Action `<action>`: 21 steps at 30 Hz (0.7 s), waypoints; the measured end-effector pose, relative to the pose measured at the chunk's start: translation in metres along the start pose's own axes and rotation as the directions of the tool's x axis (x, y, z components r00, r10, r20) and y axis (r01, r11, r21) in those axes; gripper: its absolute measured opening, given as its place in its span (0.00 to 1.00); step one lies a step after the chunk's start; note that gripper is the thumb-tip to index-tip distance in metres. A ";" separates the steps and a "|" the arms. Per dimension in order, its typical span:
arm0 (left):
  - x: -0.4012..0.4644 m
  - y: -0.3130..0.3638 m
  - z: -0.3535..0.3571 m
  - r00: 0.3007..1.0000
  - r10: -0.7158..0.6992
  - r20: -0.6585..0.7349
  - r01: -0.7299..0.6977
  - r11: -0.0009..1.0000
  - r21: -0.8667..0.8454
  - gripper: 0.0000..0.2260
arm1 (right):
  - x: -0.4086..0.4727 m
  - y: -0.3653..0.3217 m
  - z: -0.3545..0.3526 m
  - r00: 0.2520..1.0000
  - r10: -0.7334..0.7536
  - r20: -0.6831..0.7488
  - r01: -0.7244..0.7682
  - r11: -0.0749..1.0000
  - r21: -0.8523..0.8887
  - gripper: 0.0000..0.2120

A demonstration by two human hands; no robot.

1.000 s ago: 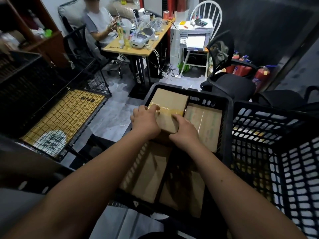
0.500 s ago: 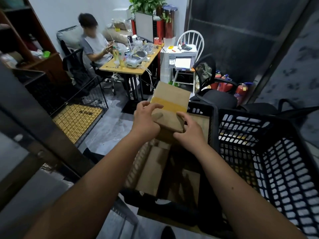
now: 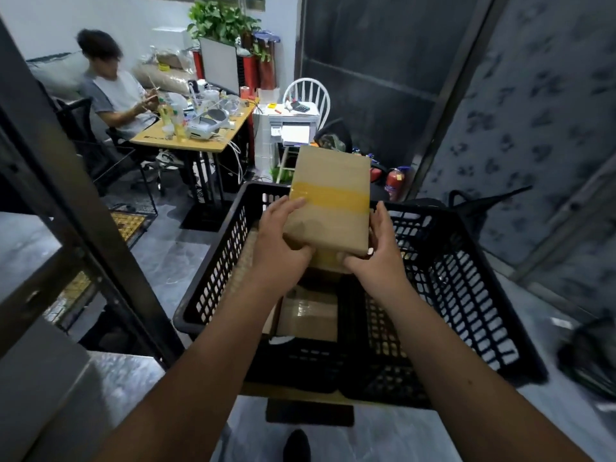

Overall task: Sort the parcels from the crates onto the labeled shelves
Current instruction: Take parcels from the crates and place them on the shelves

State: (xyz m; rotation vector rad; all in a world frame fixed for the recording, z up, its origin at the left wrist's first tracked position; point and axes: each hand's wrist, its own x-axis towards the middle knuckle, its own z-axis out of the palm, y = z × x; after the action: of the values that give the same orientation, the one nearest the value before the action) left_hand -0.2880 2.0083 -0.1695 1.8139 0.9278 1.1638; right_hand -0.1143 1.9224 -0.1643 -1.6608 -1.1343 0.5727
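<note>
At nine o'clock a dark metal shelf post point(image 3: 71, 208) slants across the view, and at ten o'clock a seated person point(image 3: 115, 91) works at a cluttered tabletop point(image 3: 186, 145). Just left of centre, the left hand point(image 3: 280, 241) grips the near left corner of a brown parcel point(image 3: 330, 198) banded with yellow tape, thumb on top. The parcel is held up, tilted, above a black crate point(image 3: 213, 281) in which more boxes point(image 3: 308, 315) lie. At its near right corner the right hand point(image 3: 378, 251) clasps it, fingers curled up along the side. A second black crate point(image 3: 466, 295) adjoins at three o'clock.
</note>
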 end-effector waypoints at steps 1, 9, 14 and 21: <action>-0.004 0.001 0.001 1.000 0.004 0.014 -0.003 1.000 -0.024 0.37 | -0.008 0.002 -0.004 1.000 -0.001 -0.022 0.001 1.000 -0.005 0.55; -0.015 0.019 0.005 0.995 -0.100 -0.005 0.099 0.991 -0.087 0.46 | -0.036 0.000 -0.028 0.984 -0.056 -0.167 0.068 0.996 0.064 0.45; -0.018 0.032 0.017 0.989 -0.148 -0.006 0.146 0.984 -0.106 0.41 | -0.031 0.001 -0.046 0.992 -0.049 -0.113 0.068 0.984 0.162 0.45; -0.023 0.035 0.038 0.979 -0.203 0.028 0.204 0.947 -0.249 0.36 | -0.022 0.016 -0.080 0.998 0.009 -0.068 0.001 0.989 0.149 0.47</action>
State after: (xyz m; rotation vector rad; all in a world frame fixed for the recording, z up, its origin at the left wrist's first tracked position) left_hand -0.2537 1.9645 -0.1574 1.4797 0.8988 1.0948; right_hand -0.0542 1.8646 -0.1515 -1.5426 -1.0140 0.5847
